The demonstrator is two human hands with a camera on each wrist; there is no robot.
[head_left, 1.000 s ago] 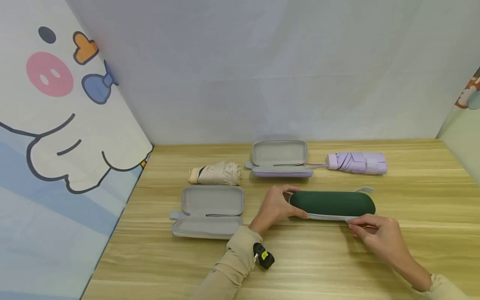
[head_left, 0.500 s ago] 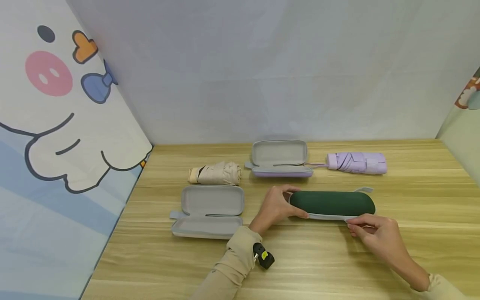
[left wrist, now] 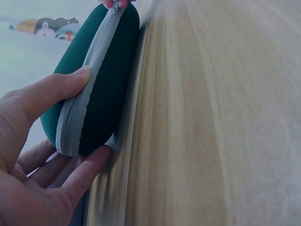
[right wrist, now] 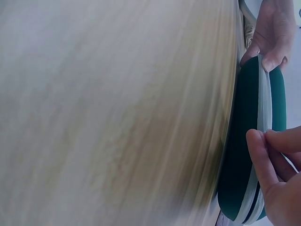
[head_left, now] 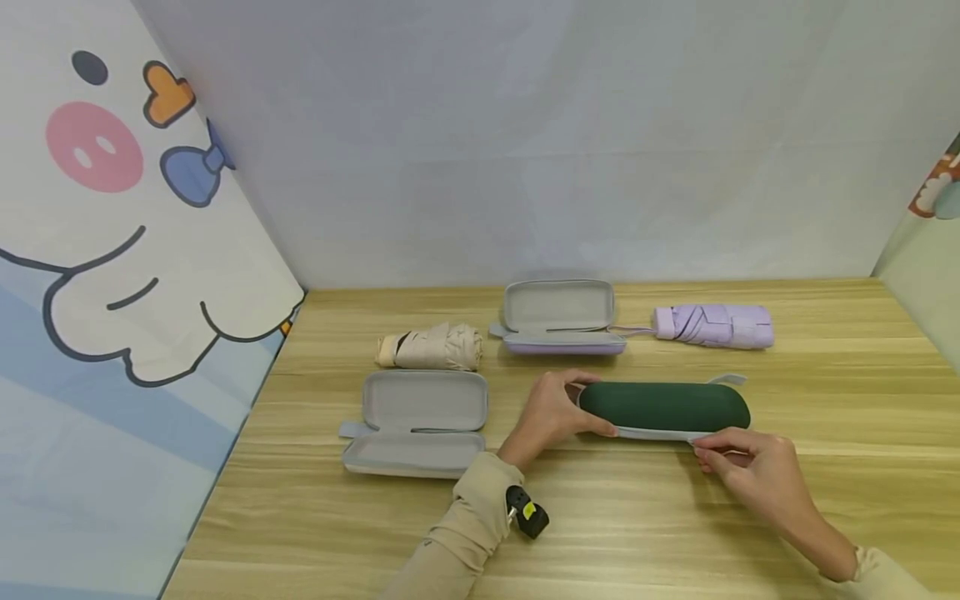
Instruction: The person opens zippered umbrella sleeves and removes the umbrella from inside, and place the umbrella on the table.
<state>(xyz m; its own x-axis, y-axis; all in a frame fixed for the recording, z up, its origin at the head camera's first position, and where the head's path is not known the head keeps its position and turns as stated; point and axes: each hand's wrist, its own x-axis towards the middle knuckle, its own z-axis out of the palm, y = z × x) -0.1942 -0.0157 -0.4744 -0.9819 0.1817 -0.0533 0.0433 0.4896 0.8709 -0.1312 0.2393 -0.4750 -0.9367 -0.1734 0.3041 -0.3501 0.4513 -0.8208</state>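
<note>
A dark green zip case [head_left: 663, 406] with a pale grey zip band lies on the table in front of me. My left hand [head_left: 551, 417] grips its left end, thumb on the zip band [left wrist: 75, 110] and fingers around the end. At the front edge, right of the middle, my right hand [head_left: 753, 471] pinches the zipper pull [left wrist: 115, 7] between thumb and fingertips. In the right wrist view the zip looks joined toward the left hand, while a dark gap shows between the bands at the right end. The case's contents are hidden.
An open grey-lined case [head_left: 423, 400] lies at left, a folded beige umbrella [head_left: 431, 347] behind it. Further back stands an open purple case [head_left: 562, 343]; a strap joins it to a folded purple umbrella [head_left: 712, 325]. A fabric wall [head_left: 562, 167] borders the wooden table [head_left: 637, 533].
My right hand has slid slightly left along the front zip with the pull between its fingers. The left hand and the green case stay in place.
</note>
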